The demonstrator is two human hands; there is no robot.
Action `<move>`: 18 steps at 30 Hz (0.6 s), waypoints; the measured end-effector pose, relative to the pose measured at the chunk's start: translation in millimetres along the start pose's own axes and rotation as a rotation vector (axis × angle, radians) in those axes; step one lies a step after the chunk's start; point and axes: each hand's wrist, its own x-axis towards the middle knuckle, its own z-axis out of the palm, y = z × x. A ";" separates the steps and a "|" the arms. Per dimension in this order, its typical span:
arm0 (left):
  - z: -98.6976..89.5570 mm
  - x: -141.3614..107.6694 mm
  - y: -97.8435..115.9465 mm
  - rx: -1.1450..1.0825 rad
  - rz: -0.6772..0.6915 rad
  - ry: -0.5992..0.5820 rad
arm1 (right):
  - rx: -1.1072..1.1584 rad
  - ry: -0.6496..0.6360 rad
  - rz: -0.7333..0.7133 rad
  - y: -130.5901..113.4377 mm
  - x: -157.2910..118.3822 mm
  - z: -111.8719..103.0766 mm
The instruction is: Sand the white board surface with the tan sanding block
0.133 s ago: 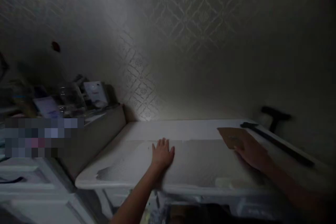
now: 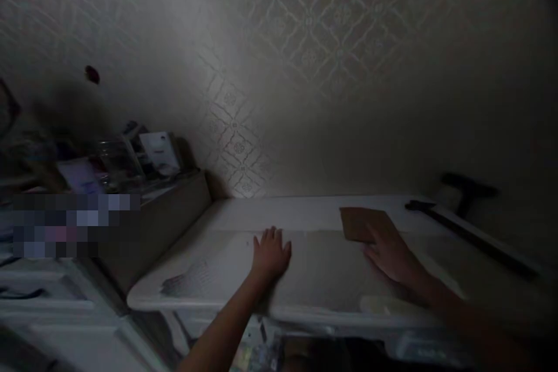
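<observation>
Brown sheet [image 2: 355, 224] flat on white tabletop [image 2: 283, 213]

I read: brown sheet [image 2: 354, 223], matt, paper- or card-like | tabletop [image 2: 279, 213], smooth, low sheen | wallpaper [image 2: 239, 147], patterned, satin where lit | clear container [image 2: 115, 156], glossy, plastic or glass | dark bar [image 2: 479, 239], matt, material unclear to me

The left hand [image 2: 269, 257] is bare, with slim fingers [image 2: 271, 233] and a thumb [image 2: 287, 249]. Behind it, the left forearm [image 2: 231, 322] is bare and widens. The right hand [image 2: 392, 256] is bare; the right forearm [image 2: 453, 308] behind it blurs into shadow.
</observation>
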 end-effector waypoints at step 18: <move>-2.3 1.6 -4.1 -0.036 -0.030 -0.058 | 0.242 -0.227 -0.150 -107.4 92.0 46.5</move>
